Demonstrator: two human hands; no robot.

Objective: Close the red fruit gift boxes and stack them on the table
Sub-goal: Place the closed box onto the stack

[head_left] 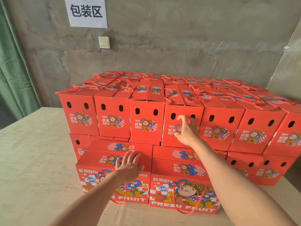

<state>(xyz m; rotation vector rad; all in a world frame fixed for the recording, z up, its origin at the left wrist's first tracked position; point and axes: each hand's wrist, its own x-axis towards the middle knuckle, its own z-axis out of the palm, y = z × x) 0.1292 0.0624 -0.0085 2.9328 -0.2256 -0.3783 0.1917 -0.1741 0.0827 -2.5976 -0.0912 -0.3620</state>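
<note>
While the left hand (pixel 128 167) lies flat with straight fingers on the closed lid of the front-left box (pixel 97 160), the right hand (pixel 187 131) reaches further, its fingers spread and loosely bent against the front face of an upper-row box (pixel 180 110), holding nothing. That box sits in a big stack of red fruit gift boxes (pixel 145 101), two tiers high, which fills the far half of the pale surface (pixel 35 160) and runs toward its right edge. The front-left box and the front-right box (pixel 179 167) stand side by side, touching, closer to the surface's near edge, lids shut, with red rope handles (pixel 190 207) hanging down their printed fronts. Behind, the grey concrete wall (pixel 179 38) carries a white paper sign (pixel 86 12) and a light switch (pixel 103 42); a green curtain (pixel 13 62) hangs at the left.
</note>
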